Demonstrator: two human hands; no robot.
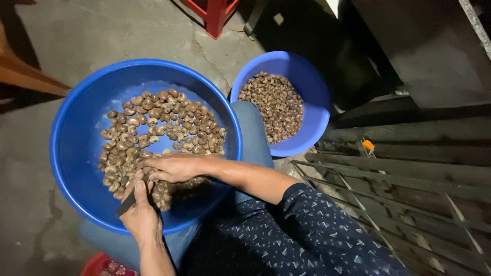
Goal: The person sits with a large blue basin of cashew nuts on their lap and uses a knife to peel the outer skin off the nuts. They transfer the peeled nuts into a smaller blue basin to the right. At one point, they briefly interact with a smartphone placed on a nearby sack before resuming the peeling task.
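A bare concrete floor (102,36) is seen beneath a large blue basin (76,153) of brown nuts (163,120) and a smaller blue bowl (312,97). A dark blade (128,202) is gripped in the left hand (140,217); the right hand (176,167) is curled palm-down over the nuts, its hold hidden.

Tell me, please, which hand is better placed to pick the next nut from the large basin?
Probably the right hand: its fingers rest on the nuts in the large basin, while the left hand grips a dark blade.
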